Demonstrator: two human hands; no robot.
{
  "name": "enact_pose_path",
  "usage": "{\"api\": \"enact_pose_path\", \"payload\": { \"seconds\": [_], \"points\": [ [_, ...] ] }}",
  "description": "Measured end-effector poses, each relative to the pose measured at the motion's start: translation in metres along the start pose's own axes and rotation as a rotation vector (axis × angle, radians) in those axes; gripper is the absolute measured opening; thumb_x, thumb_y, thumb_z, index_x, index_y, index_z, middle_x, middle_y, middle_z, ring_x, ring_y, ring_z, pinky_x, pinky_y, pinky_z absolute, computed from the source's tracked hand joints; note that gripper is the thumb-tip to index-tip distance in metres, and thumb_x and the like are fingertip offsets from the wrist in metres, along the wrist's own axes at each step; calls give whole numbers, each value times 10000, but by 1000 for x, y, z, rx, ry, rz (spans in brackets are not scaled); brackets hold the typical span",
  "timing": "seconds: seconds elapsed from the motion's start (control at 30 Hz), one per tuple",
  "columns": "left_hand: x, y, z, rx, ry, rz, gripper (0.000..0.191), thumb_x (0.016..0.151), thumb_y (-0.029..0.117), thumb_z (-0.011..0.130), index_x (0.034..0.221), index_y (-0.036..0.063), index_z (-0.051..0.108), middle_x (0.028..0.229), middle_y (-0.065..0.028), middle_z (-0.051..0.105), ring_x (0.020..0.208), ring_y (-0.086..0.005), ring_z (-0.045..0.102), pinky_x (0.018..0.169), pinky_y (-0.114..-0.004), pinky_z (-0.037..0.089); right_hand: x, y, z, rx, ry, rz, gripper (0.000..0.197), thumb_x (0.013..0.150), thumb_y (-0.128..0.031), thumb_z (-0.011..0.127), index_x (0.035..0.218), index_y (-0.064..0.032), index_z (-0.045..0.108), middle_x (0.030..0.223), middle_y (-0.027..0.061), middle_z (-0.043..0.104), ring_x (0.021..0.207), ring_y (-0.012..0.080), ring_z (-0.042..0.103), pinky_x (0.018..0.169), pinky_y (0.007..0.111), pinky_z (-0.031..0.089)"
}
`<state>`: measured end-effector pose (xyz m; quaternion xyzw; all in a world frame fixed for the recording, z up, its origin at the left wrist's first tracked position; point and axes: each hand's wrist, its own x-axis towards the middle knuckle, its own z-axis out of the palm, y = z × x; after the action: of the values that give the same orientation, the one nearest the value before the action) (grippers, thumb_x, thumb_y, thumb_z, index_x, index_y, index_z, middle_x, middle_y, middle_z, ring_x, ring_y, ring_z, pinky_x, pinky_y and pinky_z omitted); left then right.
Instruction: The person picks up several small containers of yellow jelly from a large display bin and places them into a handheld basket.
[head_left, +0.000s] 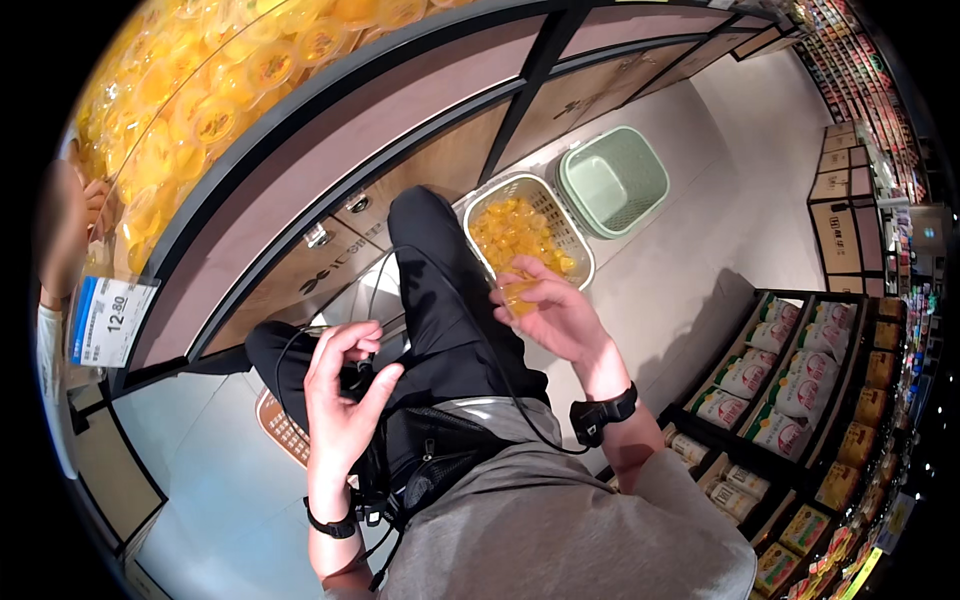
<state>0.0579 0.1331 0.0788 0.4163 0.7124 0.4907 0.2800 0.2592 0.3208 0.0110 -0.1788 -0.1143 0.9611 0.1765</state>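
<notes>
My right hand (559, 311) is shut on a yellow jelly cup (519, 296) in clear plastic, held by thumb and fingers. Just beyond it stands a white plastic basket (587, 262) on the floor, partly filled with yellow jelly cups (517, 229). Over my left knee, my left hand (341, 397) is raised with thumb and fingers apart and holds nothing. At the upper left a display bin (330, 97) is heaped with more yellow jelly cups (217, 112).
Pale green stacked baskets (615, 180) stand beside the white one. A brown basket (281, 427) is partly hidden beside my left leg. Another person's hand (96, 201) is at the bin, near a price tag (112, 321). Shelves of packaged goods (799, 375) line the right. Black cables run across my lap.
</notes>
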Motion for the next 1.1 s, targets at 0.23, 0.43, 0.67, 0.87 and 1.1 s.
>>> {"api": "enact_pose_path", "payload": {
  "seconds": [0.23,0.43,0.67,0.87,1.1],
  "points": [
    [2,24,1,140,26,243,618,672,219,918,1193,24,649,1238,-129,587,1134,-244,600,939,-381,508,18,51,90,18,-141,181,361,1092,-317,415,1369,-90,453,1223,135,596,1191,304,607,1087,457,468],
    [-8,14,0,177,102,250,547,672,123,920,1153,13,686,1176,-120,637,1090,-248,639,882,-351,569,23,72,105,-110,18,290,498,1090,-409,371,1323,13,495,1204,128,617,1129,255,622,986,390,518],
    [-10,18,-6,102,176,289,709,583,359,946,1152,13,700,1096,-95,680,994,-243,634,870,-366,509,19,68,108,-181,-99,328,451,1087,-397,414,1313,-23,523,1183,88,616,1029,201,654,928,340,529],
    [-12,16,-12,114,173,364,737,555,403,968,1116,29,672,1037,-92,656,960,-232,626,843,-350,509,15,77,109,-150,-77,176,374,1097,-333,404,1288,-34,523,1125,50,620,1028,132,632,884,275,528],
    [-19,24,-1,36,211,236,716,556,328,997,1107,49,635,969,-72,620,887,-214,623,808,-335,513,22,77,111,-302,13,332,396,1038,-457,529,1021,-68,605,880,-12,604,784,40,596,653,216,486]
  ]
}}
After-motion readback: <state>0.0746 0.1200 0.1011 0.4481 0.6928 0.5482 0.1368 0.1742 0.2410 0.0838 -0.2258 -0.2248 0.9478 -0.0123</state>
